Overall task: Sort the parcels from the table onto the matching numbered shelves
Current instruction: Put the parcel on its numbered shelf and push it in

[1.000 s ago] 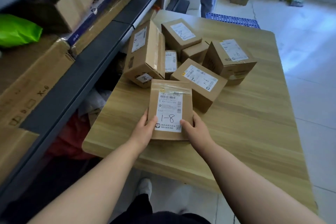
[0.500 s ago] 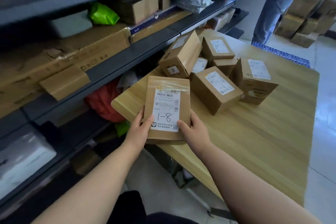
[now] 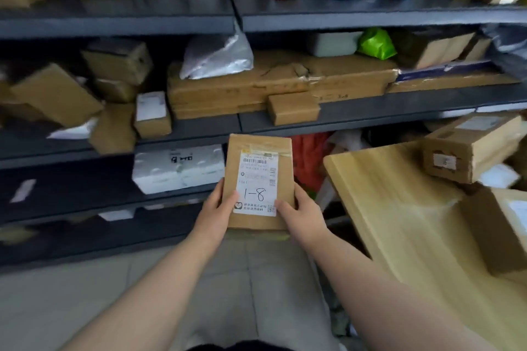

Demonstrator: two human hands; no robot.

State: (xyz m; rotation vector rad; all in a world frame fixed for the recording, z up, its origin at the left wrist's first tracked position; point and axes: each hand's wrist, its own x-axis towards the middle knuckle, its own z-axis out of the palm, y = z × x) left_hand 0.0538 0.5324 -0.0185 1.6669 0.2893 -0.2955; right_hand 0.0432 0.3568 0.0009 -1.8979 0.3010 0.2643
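Parcel (image 3: 258,182) 1-8 lifted off tabletop (image 3: 399,208), now facing shelves (image 3: 199,125); L hand (image 3: 216,209) & R hand (image 3: 303,215) fingers (image 3: 281,206) curled round its sides; find matching shelf next

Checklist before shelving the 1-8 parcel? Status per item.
1. Grip: left hand and right hand both hold the parcel by its lower sides: ok.
2. Label faces the camera, handwritten 1-8 readable: ok.
3. Parcel clear of the table edge: ok.
4. Number markings on the shelves readable: cannot tell, blurred.
5. Free spot on the matching level: cannot tell; the shelves look crowded with boxes.
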